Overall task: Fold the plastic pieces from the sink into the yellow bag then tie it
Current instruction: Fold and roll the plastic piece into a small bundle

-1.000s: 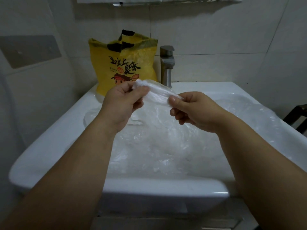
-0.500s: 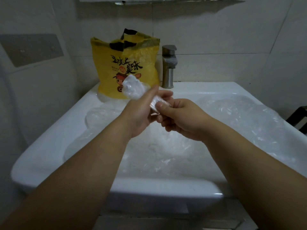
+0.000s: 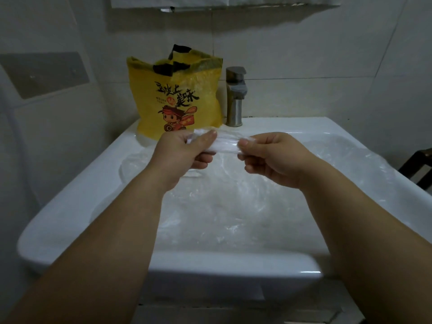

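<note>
Plastic (image 3: 233,206), clear and crumpled, fills the basin of the white sink (image 3: 70,206) and rides up over its right edge. At the sink's back left corner the yellow bag (image 3: 177,94) stands upright against the tiled wall. Its mouth is open at the top, black handles show, and there is a cartoon figure under black lettering on the front. A grey plate (image 3: 44,73) is set into the left wall.

Two bare forearms reach in over the front rim. The left hand (image 3: 182,155) and right hand (image 3: 275,157) are held level above the basin, just in front of the bag and apart from each other. The steel tap (image 3: 235,97) stands just right of the bag, and I can't tell whether they touch.

Between the hands runs a strip (image 3: 226,143) of plastic, folded narrow and drawn fairly straight. The left hand pinches its left end, thumb (image 3: 208,136) on top and fingers curled beneath. The right hand pinches the other end the same way, thumb tip pressed on the strip and the remaining fingers curled under. Whether the strip hangs clear of the heap below I can't make out.
</note>
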`<state>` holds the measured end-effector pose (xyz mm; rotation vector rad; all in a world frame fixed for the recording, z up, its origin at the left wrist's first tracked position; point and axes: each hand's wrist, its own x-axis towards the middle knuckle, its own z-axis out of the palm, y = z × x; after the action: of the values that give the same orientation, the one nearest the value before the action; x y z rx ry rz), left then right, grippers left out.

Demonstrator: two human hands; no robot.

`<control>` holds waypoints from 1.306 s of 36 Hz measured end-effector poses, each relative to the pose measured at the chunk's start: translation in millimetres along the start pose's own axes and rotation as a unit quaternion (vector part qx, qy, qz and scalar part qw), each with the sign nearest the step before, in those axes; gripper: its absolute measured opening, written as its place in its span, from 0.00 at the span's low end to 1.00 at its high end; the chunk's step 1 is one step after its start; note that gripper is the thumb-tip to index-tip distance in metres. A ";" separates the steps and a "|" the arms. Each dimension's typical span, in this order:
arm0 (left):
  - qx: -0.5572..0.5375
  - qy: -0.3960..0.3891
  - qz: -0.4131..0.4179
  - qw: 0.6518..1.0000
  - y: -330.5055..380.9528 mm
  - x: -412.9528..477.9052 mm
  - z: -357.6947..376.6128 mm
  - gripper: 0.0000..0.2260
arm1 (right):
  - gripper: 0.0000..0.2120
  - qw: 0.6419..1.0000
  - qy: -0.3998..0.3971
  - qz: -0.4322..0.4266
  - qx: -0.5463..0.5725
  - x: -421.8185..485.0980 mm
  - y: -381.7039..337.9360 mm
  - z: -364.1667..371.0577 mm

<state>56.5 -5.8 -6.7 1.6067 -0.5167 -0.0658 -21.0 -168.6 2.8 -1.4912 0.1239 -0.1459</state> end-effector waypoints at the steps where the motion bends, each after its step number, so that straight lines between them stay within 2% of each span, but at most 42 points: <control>1: 0.002 -0.019 -0.007 1.000 1.1 -0.8 -1.3 0.06 | 0.07 1.000 -0.005 -0.001 0.000 -0.6 -0.7 -1.9; 8: -0.063 -0.130 -0.076 0.987 8.5 -4.5 -9.5 0.06 | 0.08 1.000 -0.022 -0.007 0.009 -1.0 -2.9 -10.2; 13: -0.132 -0.134 -0.084 0.979 13.0 -5.6 -9.3 0.09 | 0.08 0.998 -0.035 -0.018 0.052 -2.5 -5.6 -10.9; 19: -0.157 -0.142 -0.081 0.974 15.7 -7.3 -7.3 0.13 | 0.10 0.995 -0.031 -0.044 0.082 -2.4 -5.9 -9.8; 23: -0.148 -0.144 -0.067 0.976 13.3 -7.2 -9.5 0.22 | 0.11 0.995 -0.031 -0.052 0.081 -1.7 -6.0 -10.3; 28: -0.147 -0.151 -0.061 0.976 14.8 -8.3 -10.0 0.06 | 0.11 0.997 -0.022 -0.049 0.054 -1.7 -5.8 -12.0; 31: -0.082 -0.125 -0.050 0.988 11.7 -7.6 -6.3 0.08 | 0.06 0.997 -0.058 -0.051 0.018 -4.8 -6.4 -11.2; 33: -0.067 -0.128 -0.046 0.988 10.4 -7.6 -5.7 0.07 | 0.10 0.998 -0.050 -0.045 -0.013 -5.0 -5.6 -12.6; 36: -0.081 -0.129 -0.042 0.987 9.1 -6.9 -7.1 0.04 | 0.04 0.997 -0.019 -0.045 -0.052 -3.1 -3.8 -14.6; 41: -0.103 -0.111 -0.047 0.987 10.2 -5.0 -5.8 0.07 | 0.07 0.997 0.014 -0.032 -0.070 -1.2 -2.8 -13.8; 45: -0.133 -0.092 -0.058 0.985 12.9 -5.6 -2.9 0.03 | 0.08 0.997 0.030 -0.042 -0.055 -1.7 -3.7 -13.1; 47: -0.114 -0.079 -0.050 0.989 10.5 -4.4 -2.0 0.04 | 0.08 0.997 0.028 -0.043 -0.058 -1.8 -4.1 -12.8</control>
<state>50.3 -2.5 2.4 1.4079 -0.5298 -0.3183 -25.0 -181.1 5.9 -1.6089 0.1156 -0.2544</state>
